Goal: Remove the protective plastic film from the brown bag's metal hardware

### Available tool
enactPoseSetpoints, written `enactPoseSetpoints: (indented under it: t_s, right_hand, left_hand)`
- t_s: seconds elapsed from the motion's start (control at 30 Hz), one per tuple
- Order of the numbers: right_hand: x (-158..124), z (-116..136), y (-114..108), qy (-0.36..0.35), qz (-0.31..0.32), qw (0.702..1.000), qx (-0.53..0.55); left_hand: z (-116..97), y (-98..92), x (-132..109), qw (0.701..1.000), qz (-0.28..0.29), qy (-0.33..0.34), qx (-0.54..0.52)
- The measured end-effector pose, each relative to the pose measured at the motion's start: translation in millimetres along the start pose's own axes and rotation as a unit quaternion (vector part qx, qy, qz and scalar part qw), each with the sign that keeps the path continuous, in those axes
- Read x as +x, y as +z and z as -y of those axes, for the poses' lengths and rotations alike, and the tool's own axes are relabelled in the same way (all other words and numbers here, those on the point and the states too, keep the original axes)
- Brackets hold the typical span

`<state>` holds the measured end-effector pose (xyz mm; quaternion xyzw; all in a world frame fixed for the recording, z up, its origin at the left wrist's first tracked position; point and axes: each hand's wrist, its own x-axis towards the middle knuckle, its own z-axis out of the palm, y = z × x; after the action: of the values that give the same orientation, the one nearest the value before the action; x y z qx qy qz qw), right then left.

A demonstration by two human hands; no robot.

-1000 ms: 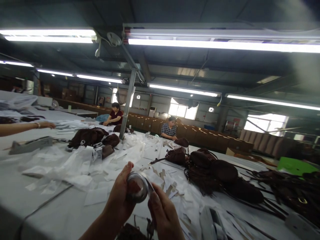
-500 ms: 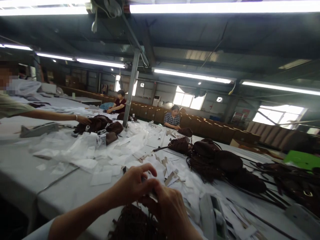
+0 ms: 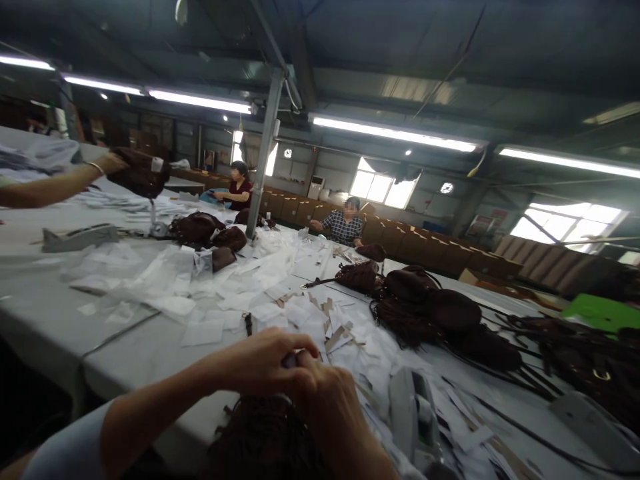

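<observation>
My left hand [image 3: 267,360] and my right hand [image 3: 333,397] meet over the table's near edge, fingers bent and pressed together. A small greyish bit shows between the fingertips; what it is I cannot make out. Right below them is a dark brown fringed bag [image 3: 267,433], its upper part covered by the hands. A short dark strap with a buckle [image 3: 247,323] lies just beyond my left hand. To the right of my right hand stands a grey tape dispenser [image 3: 413,413].
White paper and plastic scraps [image 3: 280,287] litter the table [image 3: 150,353]. Several brown bags [image 3: 450,310] with straps lie at right, more [image 3: 197,230] at left beside another grey dispenser [image 3: 80,237]. A co-worker's arm [image 3: 55,183] reaches in at left; two people sit across.
The co-worker at left has lifted a brown bag off the pile. My hands have drawn closer together over the fringed bag. The person in the checked shirt has spread their arms.
</observation>
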<state>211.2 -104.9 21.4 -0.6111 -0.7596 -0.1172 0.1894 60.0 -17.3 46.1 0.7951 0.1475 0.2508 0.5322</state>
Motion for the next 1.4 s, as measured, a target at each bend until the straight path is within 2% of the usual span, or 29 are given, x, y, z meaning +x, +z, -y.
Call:
enactPoseSetpoints:
  t_s: [0.03,0.1,0.2,0.27,0.33,0.43,0.47,0.53,0.57,0.63,0.67,0.73,0.77,0.8,0.87,0.97,1.03,1.1,1.17,1.23,1.3,1.33,1.4]
  right_hand:
    - [3.3,1.8,-8.7,0.003,-0.008,1.0,0.022]
    - [10.3,6.1,-23.4,0.041,-0.031,0.994,0.092]
    - [13.8,10.1,-28.3,0.09,-0.046,0.975,0.196]
    - [8.7,8.8,-19.4,0.106,-0.054,0.967,0.227]
    - [-0.8,4.2,-6.6,0.111,-0.043,0.975,0.189]
    - [-14.7,-3.9,6.5,0.059,0.023,0.996,0.059]
    - [-17.1,-5.4,7.5,0.032,0.04,0.998,0.032]
    - [-17.3,-5.9,4.8,0.01,0.04,0.999,0.029]
    - [-15.3,-5.0,2.0,0.021,0.029,0.998,0.048]
    - [-9.8,-2.0,-3.8,0.067,-0.006,0.992,0.108]
    - [-7.4,-0.3,-5.6,0.088,-0.024,0.985,0.147]
    - [-5.9,1.5,-5.2,0.114,-0.054,0.968,0.216]
    - [-7.1,1.0,-2.8,0.121,-0.062,0.963,0.233]
    - [-9.5,-0.5,0.7,0.124,-0.061,0.963,0.231]
    - [-16.0,-6.4,9.6,0.112,-0.031,0.979,0.168]
    - [-22.4,-15.7,18.1,0.039,0.018,0.999,0.031]
    - [-20.1,-16.8,15.4,-0.005,0.011,1.0,0.002]
    - [-13.7,-12.2,6.6,-0.007,-0.013,0.999,0.044]
    - [-7.4,-3.7,-2.9,0.022,-0.029,0.991,0.127]
    - [-4.9,4.2,-6.4,0.063,-0.041,0.975,0.209]
    - [-7.3,6.6,-0.6,0.098,-0.059,0.963,0.243]
    - [-10.0,5.0,5.1,0.109,-0.064,0.965,0.231]
    - [-17.1,-3.1,18.3,0.087,-0.05,0.983,0.154]
  left_hand:
    - [-7.6,-0.6,0.4,1.0,-0.007,0.003,-0.004]
    - [-19.4,3.4,4.0,0.991,-0.087,0.019,-0.096]
    - [-19.6,15.7,11.1,0.929,-0.236,0.044,-0.282]
    - [-8.7,20.9,13.6,0.9,-0.267,0.032,-0.344]
    - [4.3,19.6,12.7,0.925,-0.214,0.013,-0.313]
    - [12.8,8.8,5.0,0.991,-0.058,0.002,-0.122]
    - [11.3,5.3,1.9,0.998,-0.017,0.008,-0.054]
    - [3.8,2.1,-2.2,1.0,0.017,0.02,0.017]
    - [-0.9,3.1,-2.6,1.0,0.013,0.022,0.005]
    - [-7.9,9.5,0.0,0.992,-0.053,0.015,-0.111]
    - [-9.1,13.9,2.3,0.975,-0.106,0.01,-0.194]
    - [-5.6,21.4,6.9,0.917,-0.205,0.003,-0.341]
    - [-1.3,23.1,8.5,0.895,-0.224,-0.006,-0.385]
    - [4.1,22.7,9.2,0.888,-0.217,-0.019,-0.405]
    - [14.9,15.6,7.8,0.92,-0.145,-0.048,-0.362]
    - [20.6,-3.0,1.0,0.986,-0.004,-0.049,-0.16]
    - [13.8,-10.6,-3.3,0.998,0.033,-0.007,-0.055]
    - [2.8,-8.9,-5.2,0.998,0.012,0.024,-0.064]
    - [-5.2,1.4,-4.3,0.981,-0.049,0.029,-0.184]
    - [-4.1,14.4,-1.8,0.934,-0.13,0.032,-0.33]
    - [6.7,22.7,0.1,0.888,-0.198,0.043,-0.412]
    - [14.2,23.5,0.2,0.888,-0.205,0.045,-0.409]
    - [28.8,18.4,-2.0,0.937,-0.149,0.028,-0.313]
